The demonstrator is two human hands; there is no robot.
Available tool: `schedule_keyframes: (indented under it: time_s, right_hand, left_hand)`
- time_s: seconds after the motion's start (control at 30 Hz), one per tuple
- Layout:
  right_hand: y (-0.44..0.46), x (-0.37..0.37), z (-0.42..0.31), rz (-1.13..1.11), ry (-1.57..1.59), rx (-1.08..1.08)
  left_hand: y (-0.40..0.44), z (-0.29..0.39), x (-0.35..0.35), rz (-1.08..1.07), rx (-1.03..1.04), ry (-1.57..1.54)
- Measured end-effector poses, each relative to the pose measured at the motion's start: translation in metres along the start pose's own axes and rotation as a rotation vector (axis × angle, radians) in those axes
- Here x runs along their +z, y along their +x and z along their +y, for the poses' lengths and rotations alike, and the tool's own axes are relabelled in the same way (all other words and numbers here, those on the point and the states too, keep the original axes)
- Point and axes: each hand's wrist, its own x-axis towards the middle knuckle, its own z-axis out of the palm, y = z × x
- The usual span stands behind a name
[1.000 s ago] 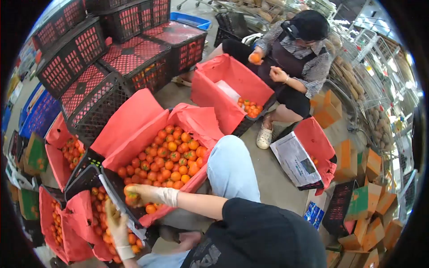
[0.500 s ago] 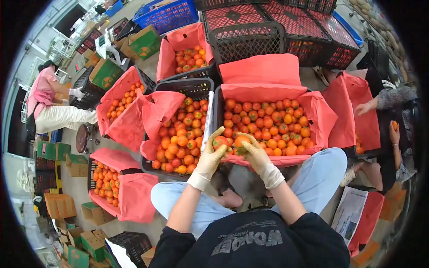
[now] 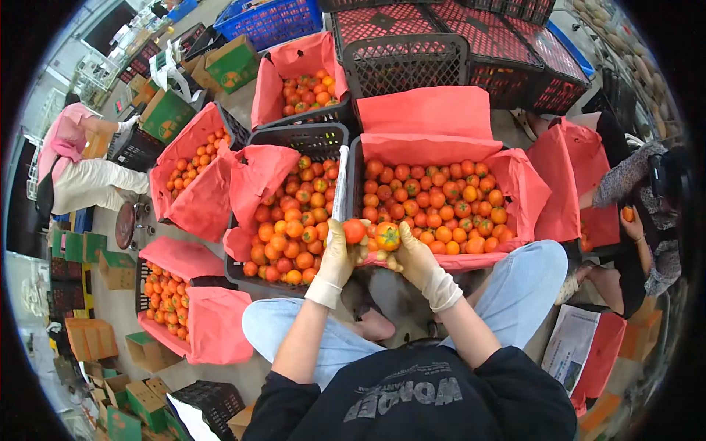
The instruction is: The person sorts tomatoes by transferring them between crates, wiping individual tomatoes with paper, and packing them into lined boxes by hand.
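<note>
My gloved left hand [image 3: 337, 253] is closed on a red tomato [image 3: 354, 231]. Beside it, my gloved right hand [image 3: 413, 259] holds a yellow-orange tomato with green at the top [image 3: 387, 236]. Both hands are close together at the front edges of two crates. To the right lies a crate lined with red paper [image 3: 423, 149], filled with many red and orange tomatoes. On the left is a black crate [image 3: 300, 135] of tomatoes, with red paper folded to its left side.
Other red-lined tomato crates [image 3: 208, 323] stand at left and behind. Stacked black crates [image 3: 507, 44] and a blue crate [image 3: 268, 23] are at the back. A co-worker [image 3: 647, 220] sits at right holding a tomato; another person [image 3: 77, 162] stands at far left by cardboard boxes [image 3: 166, 116].
The view has swung left since the first frame, and my hands have come together. Since the second, both tomatoes have been turned or raised, and the seated co-worker's arm has moved.
</note>
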Motion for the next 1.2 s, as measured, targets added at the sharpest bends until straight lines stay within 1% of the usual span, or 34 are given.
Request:
schedule_keyframes:
  time_s: [0.07, 0.1, 0.17, 0.23, 0.3, 0.33, 0.37, 0.4, 0.43, 0.47, 0.5, 0.53, 0.57, 0.6, 0.63, 0.67, 0.7, 0.73, 0.8, 0.87, 0.9, 0.93, 0.97, 1.0, 1.03, 1.07, 1.13, 1.17, 1.2]
  right_hand:
    - [0.001, 0.007, 0.002, 0.055, -0.011, -0.018]
    - [0.001, 0.007, 0.003, 0.05, -0.011, -0.016]
    - [0.001, 0.005, 0.004, -0.009, -0.038, -0.059]
    - [0.0, 0.005, 0.005, -0.006, -0.04, -0.068]
    - [0.002, 0.007, 0.007, 0.001, -0.043, -0.083]
    - [0.006, 0.009, 0.012, 0.094, -0.04, -0.083]
    - [0.007, 0.008, 0.013, 0.199, -0.04, -0.09]
    - [0.004, 0.005, 0.014, 0.124, -0.103, -0.194]
    - [-0.002, 0.019, 0.012, 0.202, -0.252, -0.308]
    - [-0.005, 0.036, 0.011, 0.278, -0.4, -0.416]
    - [0.007, 0.036, 0.024, 0.33, -0.711, -0.715]
    - [0.007, 0.048, 0.017, 0.371, -1.028, -1.007]
    - [-0.015, 0.055, 0.013, 0.389, -1.319, -0.667]
    - [-0.02, 0.069, 0.005, 0.323, -1.359, -0.596]
    - [-0.012, 0.064, 0.008, 0.229, -1.361, -0.671]
    - [-0.007, 0.059, 0.011, 0.134, -1.36, -0.741]
    - [-0.008, 0.061, -0.001, 0.035, -1.241, -0.692]
    - [-0.005, 0.053, -0.012, 0.049, -1.247, -0.692]
    - [0.002, 0.031, -0.039, -0.058, -1.238, -0.634]
    - [0.001, 0.004, -0.098, 0.085, -1.301, -0.492]
    - [0.024, -0.046, -0.102, 0.248, -1.382, -0.643]
    - [0.033, -0.078, -0.123, 0.456, -1.576, -0.464]
    - [0.052, -0.129, -0.126, 0.627, -1.666, -0.472]
    - [0.052, -0.144, -0.134, 0.803, -1.717, -0.364]
    - [0.057, -0.157, -0.139, 0.887, -1.782, -0.205]
    - [0.065, -0.179, -0.137, 0.828, -1.835, -0.115]
    - [0.067, -0.18, -0.128, 0.706, -1.877, 0.001]
    - [0.074, -0.178, -0.119, 0.682, -2.003, 0.124]
    - [0.076, -0.17, -0.113, 0.667, -2.089, 0.234]
  left_hand:
    - [0.003, -0.001, 0.001, -0.096, -0.077, -0.237]
    - [0.002, -0.001, 0.0, -0.137, -0.082, -0.258]
    - [0.001, -0.001, 0.004, -0.129, -0.054, -0.248]
    - [0.002, -0.003, 0.003, -0.127, -0.029, -0.242]
    - [0.005, -0.005, -0.004, -0.228, -0.009, -0.318]
    - [0.001, 0.001, 0.0, -0.236, -0.011, -0.321]
    - [-0.002, 0.005, 0.009, -0.16, 0.052, -0.25]
    - [-0.003, 0.005, 0.018, -0.091, 0.112, -0.183]
    - [0.01, -0.02, 0.0, -0.058, 0.054, -0.245]
    - [0.011, -0.026, -0.004, -0.005, 0.022, -0.327]
    - [0.007, -0.025, 0.001, 0.014, -0.013, -0.429]
    - [0.001, -0.023, 0.003, 0.036, -0.048, -0.529]
    - [0.008, -0.036, -0.011, 0.022, -0.14, -0.627]
    - [0.017, -0.048, -0.026, 0.009, -0.233, -0.72]
    - [0.014, -0.038, -0.027, -0.018, -0.35, -0.848]
    - [0.012, -0.027, -0.029, 0.01, -0.353, -0.802]
    - [0.012, -0.019, -0.032, 0.075, -0.283, -0.771]
    - [0.017, -0.012, -0.038, 0.139, -0.211, -0.739]
    - [0.026, -0.009, -0.082, -0.03, -0.055, -0.949]
    - [0.033, 0.001, -0.083, 0.365, 0.5, -0.085]
    - [0.02, 0.028, -0.081, 0.352, 0.222, -0.943]
    - [0.022, 0.027, -0.089, 0.353, 0.239, -0.951]
    - [0.025, 0.023, -0.098, 0.379, 0.203, -0.929]
    - [0.03, 0.021, -0.102, 0.405, 0.163, -0.906]
    - [0.027, 0.029, -0.078, 0.554, 0.149, -0.805]
    - [0.031, 0.022, -0.077, 0.524, 0.14, -0.76]
    - [0.036, 0.014, -0.074, 0.439, 0.087, -0.688]
    - [0.036, 0.007, -0.072, 0.454, 0.08, -0.688]
    - [0.039, 0.005, -0.065, 0.414, 0.1, -0.582]
